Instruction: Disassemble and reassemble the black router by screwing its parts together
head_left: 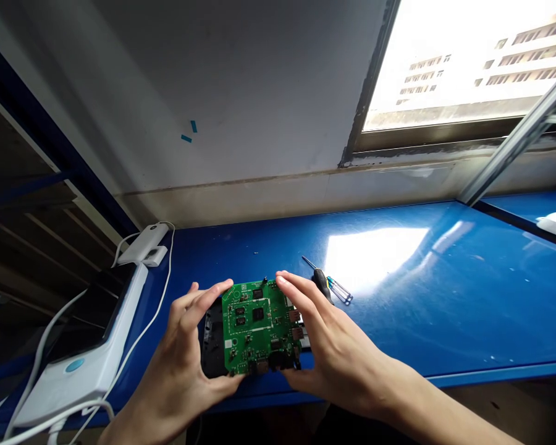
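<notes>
Between my two hands is a green circuit board (pixel 259 327) with dark chips and metal ports along its right and lower edges. A black plastic casing (pixel 212 340) shows at the board's left side, partly under it. My left hand (pixel 185 337) grips the left part, fingers at the upper edge and thumb at the lower edge. My right hand (pixel 324 334) closes around the port side, fingertips on the top corner and thumb below. Just beyond the right hand lie a black-handled screwdriver (pixel 321 283) and a screwdriver with a clear blue handle (pixel 340 290).
A white device with a dark screen (pixel 102 327) stands at the left with white cables around it. Behind it sits a white power strip (pixel 143 244). The blue table (pixel 445 309) reaches to the wall. A metal post (pixel 523 130) rises at the right.
</notes>
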`<action>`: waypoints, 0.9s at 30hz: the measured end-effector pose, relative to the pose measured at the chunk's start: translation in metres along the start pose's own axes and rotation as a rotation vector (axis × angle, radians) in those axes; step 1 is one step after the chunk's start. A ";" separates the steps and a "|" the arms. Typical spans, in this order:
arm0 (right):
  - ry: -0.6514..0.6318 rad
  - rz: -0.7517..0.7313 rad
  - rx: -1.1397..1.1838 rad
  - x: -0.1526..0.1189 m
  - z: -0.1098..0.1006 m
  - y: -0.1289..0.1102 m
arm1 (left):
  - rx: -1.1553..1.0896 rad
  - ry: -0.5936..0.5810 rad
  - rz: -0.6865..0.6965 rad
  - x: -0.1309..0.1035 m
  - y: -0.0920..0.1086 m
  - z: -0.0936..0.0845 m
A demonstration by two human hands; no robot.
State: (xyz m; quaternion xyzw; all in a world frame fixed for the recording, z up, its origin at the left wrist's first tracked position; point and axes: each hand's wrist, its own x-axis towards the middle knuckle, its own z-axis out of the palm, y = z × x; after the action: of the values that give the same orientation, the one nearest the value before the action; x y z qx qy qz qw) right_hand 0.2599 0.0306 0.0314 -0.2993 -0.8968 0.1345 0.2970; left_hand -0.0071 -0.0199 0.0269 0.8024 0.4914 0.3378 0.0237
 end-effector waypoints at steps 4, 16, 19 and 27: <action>0.020 -0.010 -0.020 0.000 0.002 0.000 | 0.010 -0.013 0.016 0.000 -0.001 0.002; 0.079 -0.132 -0.296 0.003 0.001 -0.018 | 0.236 0.004 0.175 0.010 0.025 0.008; 0.089 -0.160 -0.329 0.003 0.000 -0.026 | 0.254 0.038 0.195 0.010 0.028 0.010; 0.031 -0.102 -0.069 -0.006 -0.014 -0.028 | -0.362 0.176 -0.151 -0.009 0.017 0.018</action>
State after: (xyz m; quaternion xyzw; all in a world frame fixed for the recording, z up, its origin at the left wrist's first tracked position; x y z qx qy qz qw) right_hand 0.2591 0.0057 0.0512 -0.2653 -0.9102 0.0833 0.3069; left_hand 0.0138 -0.0306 0.0153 0.7134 0.4815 0.4867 0.1496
